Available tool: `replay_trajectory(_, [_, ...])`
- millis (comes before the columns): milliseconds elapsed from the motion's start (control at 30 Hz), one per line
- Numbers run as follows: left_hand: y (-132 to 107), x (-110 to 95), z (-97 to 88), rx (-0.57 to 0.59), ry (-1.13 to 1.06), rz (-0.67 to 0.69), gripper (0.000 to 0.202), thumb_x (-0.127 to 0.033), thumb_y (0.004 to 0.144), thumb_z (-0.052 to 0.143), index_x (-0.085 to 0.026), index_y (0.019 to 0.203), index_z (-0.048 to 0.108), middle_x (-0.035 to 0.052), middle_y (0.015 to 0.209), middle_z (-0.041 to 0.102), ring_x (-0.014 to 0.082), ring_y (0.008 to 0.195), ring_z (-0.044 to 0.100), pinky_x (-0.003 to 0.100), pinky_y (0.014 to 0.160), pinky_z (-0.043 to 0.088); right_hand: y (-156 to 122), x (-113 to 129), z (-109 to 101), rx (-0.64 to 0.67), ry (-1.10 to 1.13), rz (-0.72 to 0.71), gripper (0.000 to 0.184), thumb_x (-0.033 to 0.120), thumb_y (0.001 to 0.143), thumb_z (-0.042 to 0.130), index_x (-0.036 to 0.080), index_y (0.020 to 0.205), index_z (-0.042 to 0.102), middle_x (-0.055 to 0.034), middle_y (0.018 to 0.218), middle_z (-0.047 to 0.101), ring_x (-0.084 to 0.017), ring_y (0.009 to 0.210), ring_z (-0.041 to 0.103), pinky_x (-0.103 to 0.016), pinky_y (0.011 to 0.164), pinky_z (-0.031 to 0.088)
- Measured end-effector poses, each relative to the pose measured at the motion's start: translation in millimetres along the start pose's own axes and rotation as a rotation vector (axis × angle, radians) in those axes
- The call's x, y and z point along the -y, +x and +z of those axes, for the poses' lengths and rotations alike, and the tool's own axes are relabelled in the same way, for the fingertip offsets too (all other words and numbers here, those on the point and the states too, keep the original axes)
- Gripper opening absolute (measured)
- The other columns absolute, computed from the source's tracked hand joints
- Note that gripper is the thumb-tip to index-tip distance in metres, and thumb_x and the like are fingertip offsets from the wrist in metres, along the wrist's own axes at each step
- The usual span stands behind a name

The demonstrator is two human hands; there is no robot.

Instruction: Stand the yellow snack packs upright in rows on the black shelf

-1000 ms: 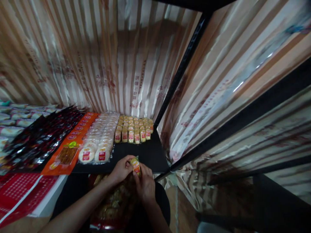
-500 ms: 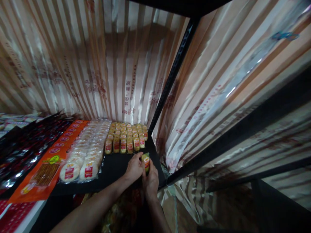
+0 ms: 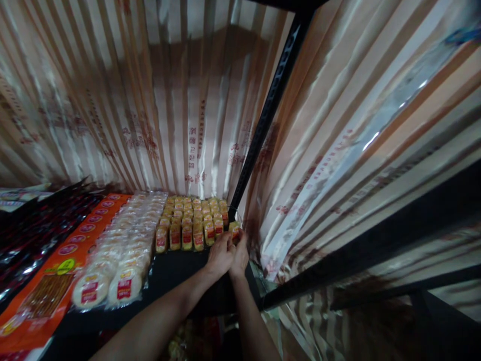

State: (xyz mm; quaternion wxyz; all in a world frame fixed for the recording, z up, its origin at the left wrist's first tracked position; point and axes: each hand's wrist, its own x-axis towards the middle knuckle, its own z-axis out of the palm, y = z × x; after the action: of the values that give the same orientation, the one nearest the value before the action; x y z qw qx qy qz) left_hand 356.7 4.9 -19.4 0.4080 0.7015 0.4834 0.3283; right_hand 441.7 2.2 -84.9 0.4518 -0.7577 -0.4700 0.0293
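Observation:
A small yellow snack packet (image 3: 235, 228) with a red label stands tilted at the right end of the packet rows, close to the shelf post. My right hand (image 3: 241, 254) is closed round its lower right side. From the left, my left hand (image 3: 221, 253) meets it with bent fingers at the packet's lower edge; the fingertips are partly hidden. Just left of my hands are rows of matching yellow snack packets (image 3: 187, 235), set upright on the black shelf (image 3: 176, 273).
Left of the rows lie clear packs of round white crackers (image 3: 124, 289), an orange bag of brown sticks (image 3: 48, 296) and dark shiny packs (image 3: 41, 235). A black post (image 3: 263, 125) rises behind my hands. Pleated printed sheeting (image 3: 180, 100) hangs behind. A black bar (image 3: 338, 240) runs along the right.
Both hands have moved with the packet to the right and towards the back, up beside the rows. The camera view has shifted slightly, so the cracker packs appear lower and further left.

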Motion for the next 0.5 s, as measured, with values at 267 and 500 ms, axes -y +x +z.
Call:
replay_trajectory(267, [9,10,-0.2,0.002,-0.008,-0.040,0.038,-0.009,0.075,0.043,-0.015,0.111,0.055,0.0105,0.125,0.054,0.0190,0.116,0.050,0.032,0.096,0.043,29,5,8,0.116,-0.046,0.021,0.050,0.028,0.078,0.038,0.014,0.126,0.038,-0.0134,0.110,0.061,-0.024,0.095,0.059,-0.033,0.078,0.043])
replay_trajectory(500, [12,22,0.9,-0.024,0.023,-0.032,0.040,-0.008,0.073,0.046,-0.015,0.111,0.055,0.0101,0.121,0.057,0.0196,0.113,0.052,0.036,0.100,0.039,39,8,18,0.132,0.001,0.039,0.040,0.035,0.077,0.043,0.016,0.112,0.048,-0.0081,0.095,0.065,-0.021,0.084,0.061,-0.031,0.073,0.043])
